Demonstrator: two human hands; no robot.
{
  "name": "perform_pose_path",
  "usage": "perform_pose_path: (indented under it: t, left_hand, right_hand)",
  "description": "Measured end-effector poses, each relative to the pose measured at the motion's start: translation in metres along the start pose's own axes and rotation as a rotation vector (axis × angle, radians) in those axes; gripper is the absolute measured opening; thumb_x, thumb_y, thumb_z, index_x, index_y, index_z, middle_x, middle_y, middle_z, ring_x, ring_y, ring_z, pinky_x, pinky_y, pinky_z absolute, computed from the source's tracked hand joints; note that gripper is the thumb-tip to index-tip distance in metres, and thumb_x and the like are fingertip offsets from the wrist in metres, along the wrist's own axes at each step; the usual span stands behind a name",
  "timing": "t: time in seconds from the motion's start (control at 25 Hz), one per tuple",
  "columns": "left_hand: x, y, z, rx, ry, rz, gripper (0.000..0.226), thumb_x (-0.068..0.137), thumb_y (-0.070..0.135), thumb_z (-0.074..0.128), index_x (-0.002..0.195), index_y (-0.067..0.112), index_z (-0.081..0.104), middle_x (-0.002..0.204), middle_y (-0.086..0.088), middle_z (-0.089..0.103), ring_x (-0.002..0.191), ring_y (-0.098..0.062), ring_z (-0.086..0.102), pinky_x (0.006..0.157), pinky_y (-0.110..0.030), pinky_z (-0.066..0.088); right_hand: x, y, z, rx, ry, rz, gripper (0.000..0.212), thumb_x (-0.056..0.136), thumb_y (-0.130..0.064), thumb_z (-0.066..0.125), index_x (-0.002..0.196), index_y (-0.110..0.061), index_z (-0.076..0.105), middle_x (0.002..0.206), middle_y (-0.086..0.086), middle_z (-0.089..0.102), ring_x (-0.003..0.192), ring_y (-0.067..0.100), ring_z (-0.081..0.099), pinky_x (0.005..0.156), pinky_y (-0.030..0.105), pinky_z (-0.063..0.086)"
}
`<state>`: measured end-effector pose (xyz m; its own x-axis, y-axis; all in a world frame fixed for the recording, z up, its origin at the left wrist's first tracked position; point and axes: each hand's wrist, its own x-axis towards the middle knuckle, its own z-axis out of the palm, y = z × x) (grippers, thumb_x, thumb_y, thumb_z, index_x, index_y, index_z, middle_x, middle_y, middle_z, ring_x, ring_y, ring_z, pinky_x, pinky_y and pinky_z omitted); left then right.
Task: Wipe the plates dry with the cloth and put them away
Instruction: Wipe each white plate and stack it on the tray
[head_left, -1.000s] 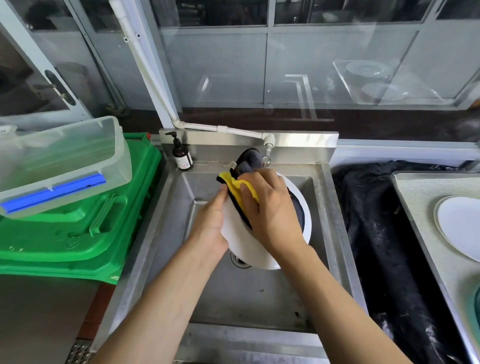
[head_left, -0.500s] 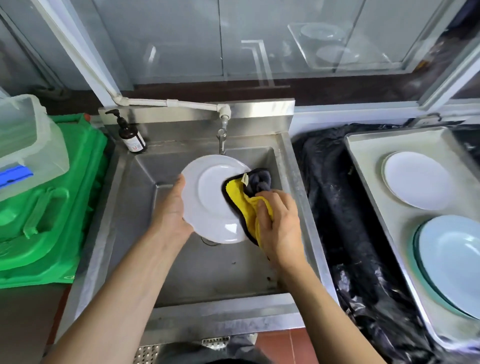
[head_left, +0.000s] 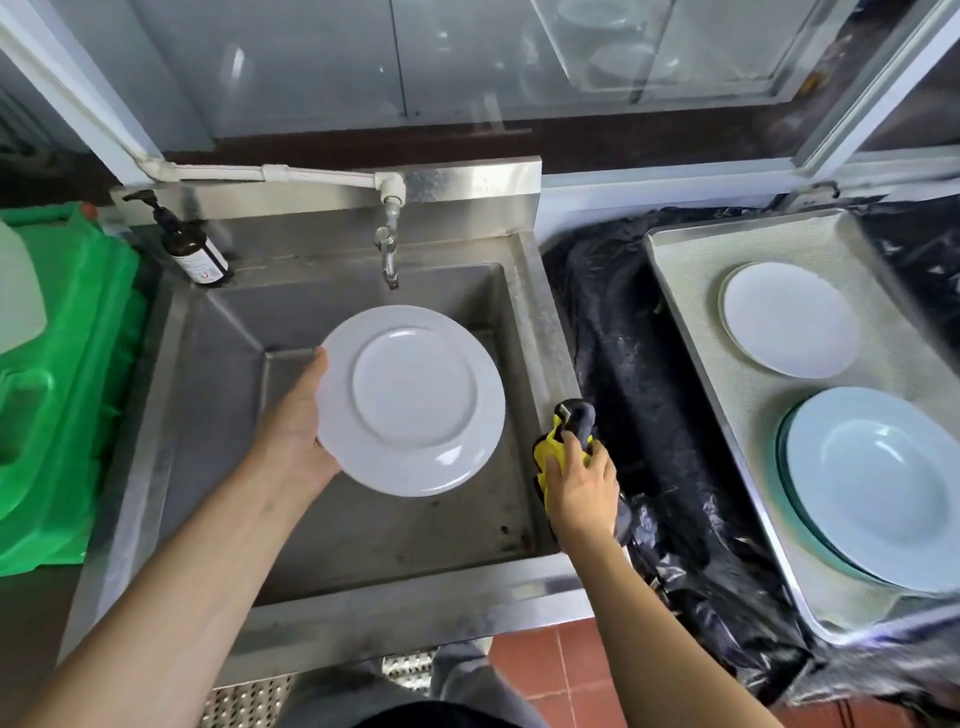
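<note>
My left hand grips the left rim of a white plate, held face up above the steel sink. My right hand holds a bunched yellow and dark grey cloth at the sink's right rim, apart from the plate. On the right stands a metal tray lined with a mat. A white plate lies at its back and a stack of pale blue plates at its front.
A tap hangs over the sink's back edge, with a brown pump bottle to its left. Green plastic crates stand left of the sink. Black plastic sheeting lies between sink and tray. Glass cabinet doors rise behind.
My right hand has pulled the cloth off the plate and moved right to the sink's rim. My left hand has turned the plate face up. The view has swung right and down.
</note>
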<state>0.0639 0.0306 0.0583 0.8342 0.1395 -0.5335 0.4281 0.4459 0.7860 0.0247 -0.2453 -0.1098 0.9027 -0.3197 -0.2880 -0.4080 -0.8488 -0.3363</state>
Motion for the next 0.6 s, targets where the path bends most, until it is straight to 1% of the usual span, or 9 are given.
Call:
perform_pose_path:
  t: [0.12,0.2,0.24,0.32,0.44,0.52,0.6]
  left_hand:
    - [-0.002,-0.006,0.002,0.039,-0.011,-0.001,0.040,0.101,0.053,0.046,0.096,0.035,0.082,0.112,0.006,0.077,0.100,-0.013,0.075,0.078,-0.039,0.055]
    - [-0.005,-0.008,0.006,0.048,-0.001,-0.025,0.043,0.103,0.053,0.044,0.092,0.036,0.082,0.109,0.008,0.078,0.097,-0.012,0.075,0.073,-0.036,0.056]
    - [-0.007,-0.009,0.008,0.050,0.011,-0.040,0.043,0.104,0.053,0.043,0.095,0.034,0.081,0.108,0.007,0.078,0.095,-0.012,0.076,0.072,-0.035,0.055]
    - [-0.009,-0.009,0.011,0.051,0.037,-0.062,0.039,0.104,0.053,0.044,0.106,0.030,0.076,0.108,0.005,0.078,0.095,-0.014,0.076,0.074,-0.037,0.054]
    - [-0.011,-0.008,0.014,0.039,0.093,-0.070,0.039,0.101,0.053,0.051,0.120,0.025,0.070,0.112,0.002,0.078,0.099,-0.018,0.075,0.077,-0.039,0.056]
    - [-0.013,-0.006,0.015,0.019,0.117,-0.080,0.040,0.100,0.052,0.054,0.122,0.023,0.070,0.113,0.001,0.077,0.098,-0.019,0.075,0.078,-0.039,0.056]
    - [-0.016,-0.005,0.015,0.032,0.102,-0.072,0.039,0.100,0.051,0.054,0.121,0.023,0.070,0.112,0.001,0.077,0.096,-0.017,0.076,0.076,-0.038,0.056]
  right_hand:
    - [0.003,0.002,0.007,0.059,0.035,-0.015,0.050,0.106,-0.043,0.044,0.151,-0.022,0.045,0.149,0.022,0.041,0.135,0.040,0.040,0.111,0.047,0.032]
    - [0.005,0.000,0.006,0.059,0.041,0.002,0.051,0.105,-0.045,0.045,0.151,-0.024,0.045,0.148,0.021,0.042,0.134,0.040,0.042,0.110,0.048,0.035]
    - [0.005,0.001,0.006,0.048,0.030,0.005,0.052,0.104,-0.047,0.045,0.151,-0.026,0.044,0.148,0.020,0.041,0.133,0.040,0.042,0.109,0.049,0.035]
    - [0.000,0.002,0.003,0.055,0.014,0.013,0.054,0.103,-0.049,0.046,0.153,-0.028,0.041,0.151,0.019,0.038,0.135,0.040,0.041,0.109,0.050,0.036]
    - [-0.006,-0.004,-0.008,0.142,0.088,-0.012,0.055,0.102,-0.043,0.053,0.153,-0.024,0.043,0.154,0.019,0.036,0.136,0.039,0.040,0.112,0.050,0.033]
    - [-0.009,-0.017,-0.019,0.242,0.193,-0.091,0.050,0.102,-0.032,0.056,0.149,-0.017,0.049,0.150,0.018,0.042,0.133,0.037,0.043,0.112,0.046,0.033]
    - [-0.010,-0.036,-0.035,0.384,0.270,-0.142,0.038,0.103,-0.025,0.056,0.138,-0.012,0.058,0.136,0.015,0.054,0.123,0.036,0.050,0.106,0.046,0.039]
